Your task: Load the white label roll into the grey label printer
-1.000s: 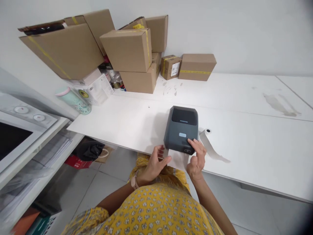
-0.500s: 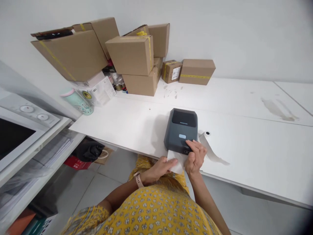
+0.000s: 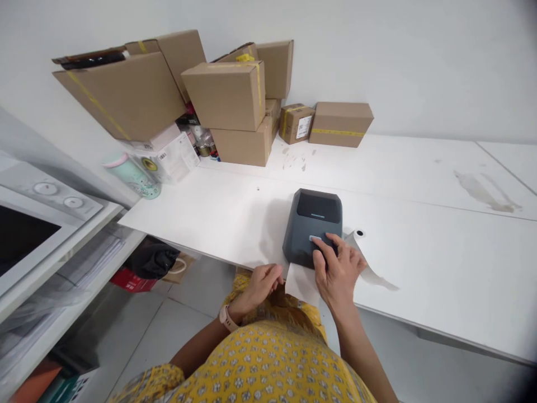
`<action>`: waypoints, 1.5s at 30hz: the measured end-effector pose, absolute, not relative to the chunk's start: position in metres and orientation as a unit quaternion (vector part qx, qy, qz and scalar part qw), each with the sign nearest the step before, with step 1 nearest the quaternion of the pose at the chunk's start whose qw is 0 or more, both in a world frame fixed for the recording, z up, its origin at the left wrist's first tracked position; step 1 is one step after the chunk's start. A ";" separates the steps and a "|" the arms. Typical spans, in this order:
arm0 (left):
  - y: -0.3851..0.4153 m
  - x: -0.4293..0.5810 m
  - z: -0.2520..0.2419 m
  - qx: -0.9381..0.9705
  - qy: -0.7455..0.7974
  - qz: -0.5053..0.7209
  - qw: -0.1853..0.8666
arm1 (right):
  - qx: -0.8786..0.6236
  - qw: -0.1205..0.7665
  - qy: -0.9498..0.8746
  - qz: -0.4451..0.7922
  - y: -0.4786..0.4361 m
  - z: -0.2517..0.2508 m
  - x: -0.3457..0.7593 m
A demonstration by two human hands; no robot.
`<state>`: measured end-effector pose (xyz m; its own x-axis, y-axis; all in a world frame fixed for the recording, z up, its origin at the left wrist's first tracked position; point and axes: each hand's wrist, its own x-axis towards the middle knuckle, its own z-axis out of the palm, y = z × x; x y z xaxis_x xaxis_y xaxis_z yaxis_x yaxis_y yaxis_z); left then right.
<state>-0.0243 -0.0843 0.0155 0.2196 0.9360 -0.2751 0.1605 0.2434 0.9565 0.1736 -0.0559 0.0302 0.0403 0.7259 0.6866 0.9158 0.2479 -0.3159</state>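
A dark grey label printer (image 3: 298, 238) stands near the table's front edge, a white paper strip (image 3: 300, 282) hanging out of its front. My right hand (image 3: 339, 268) rests over the printer's right front, fingers apart, the index fingertip on the light-blue button (image 3: 312, 238). Just left of the strip is my left hand (image 3: 263, 282), apart from the paper, its fingers curled and nothing visible in them. To the right of the printer lies a small paper roll (image 3: 354, 240) with a loose tail trailing over the table.
Cardboard boxes (image 3: 222, 95) are stacked at the back left of the white table (image 3: 419, 235), with two smaller boxes (image 3: 339, 120) along the wall. A mint tumbler (image 3: 136, 178) stands at the left end. A microwave (image 3: 50, 207) sits on a shelf beside it.
My left hand has let go of the paper strip and moved left. My right hand has shifted up from the printer's front edge, bringing its index finger onto the button.
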 end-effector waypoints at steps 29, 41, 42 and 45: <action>-0.072 0.027 0.012 0.553 0.455 0.533 0.451 | -0.559 0.569 -0.583 0.153 -0.061 0.003 0.177; -0.068 0.030 -0.010 0.498 0.436 0.582 0.473 | -0.568 0.662 -0.449 0.191 -0.059 -0.020 0.158; -0.067 0.030 -0.011 0.494 0.436 0.587 0.470 | -0.565 0.667 -0.448 0.188 -0.059 -0.020 0.157; -0.064 0.032 -0.015 0.474 0.443 0.598 0.470 | -0.566 0.673 -0.440 0.182 -0.058 -0.021 0.156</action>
